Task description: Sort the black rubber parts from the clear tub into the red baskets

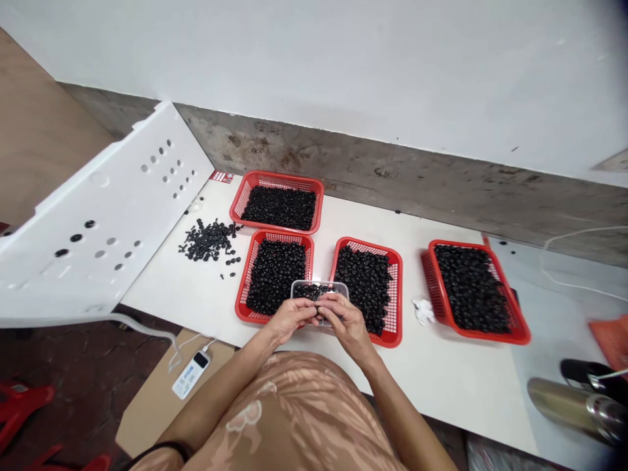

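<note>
My left hand and my right hand meet at the near edge of a small clear plastic tub holding small black parts. Their fingers pinch close together, and whatever lies between them is hidden. The tub sits over the near rims of two red mesh baskets heaped with black rings. Another such basket stands behind them, and a fourth lies to the right. A loose pile of black parts lies on the white table at left.
A white perforated board leans in from the left. A crumpled tissue lies between the baskets. A steel flask stands at lower right. A white power bank with a cable rests on cardboard beyond the table's near edge.
</note>
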`<state>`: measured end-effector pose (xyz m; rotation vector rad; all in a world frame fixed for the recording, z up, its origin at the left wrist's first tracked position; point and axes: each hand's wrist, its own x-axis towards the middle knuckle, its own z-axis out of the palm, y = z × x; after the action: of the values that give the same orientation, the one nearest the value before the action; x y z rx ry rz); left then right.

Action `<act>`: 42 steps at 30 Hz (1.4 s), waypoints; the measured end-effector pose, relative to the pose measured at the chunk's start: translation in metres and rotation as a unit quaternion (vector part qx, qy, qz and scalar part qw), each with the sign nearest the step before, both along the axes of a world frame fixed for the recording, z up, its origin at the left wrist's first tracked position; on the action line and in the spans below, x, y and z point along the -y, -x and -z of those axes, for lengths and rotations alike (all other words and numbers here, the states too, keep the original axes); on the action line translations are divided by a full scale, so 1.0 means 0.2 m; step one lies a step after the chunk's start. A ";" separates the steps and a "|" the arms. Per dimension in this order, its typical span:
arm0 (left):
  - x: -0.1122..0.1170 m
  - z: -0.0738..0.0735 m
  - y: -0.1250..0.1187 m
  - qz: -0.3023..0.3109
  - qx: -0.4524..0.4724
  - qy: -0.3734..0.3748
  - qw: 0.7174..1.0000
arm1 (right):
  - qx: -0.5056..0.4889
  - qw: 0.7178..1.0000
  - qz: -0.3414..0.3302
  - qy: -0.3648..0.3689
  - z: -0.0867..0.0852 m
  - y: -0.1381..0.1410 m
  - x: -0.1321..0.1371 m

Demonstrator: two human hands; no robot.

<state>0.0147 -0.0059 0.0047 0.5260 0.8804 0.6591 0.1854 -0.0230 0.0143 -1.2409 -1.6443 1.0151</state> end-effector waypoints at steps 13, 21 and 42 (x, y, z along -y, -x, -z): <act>0.01 0.04 -0.01 0.011 -0.036 -0.083 0.996 | 0.137 0.986 -0.012 -0.099 0.00 0.02 0.04; 0.02 0.06 -0.01 0.010 -0.045 -0.095 0.994 | 0.117 0.989 0.010 -0.084 0.00 0.02 0.03; 0.02 0.01 -0.03 0.000 0.001 -0.034 0.999 | 0.278 0.945 0.043 -0.166 0.01 0.07 0.07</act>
<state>0.0214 -0.0098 0.0025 0.5859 0.8578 0.6922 0.1719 -0.0360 0.0115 -1.4239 -2.0565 0.3126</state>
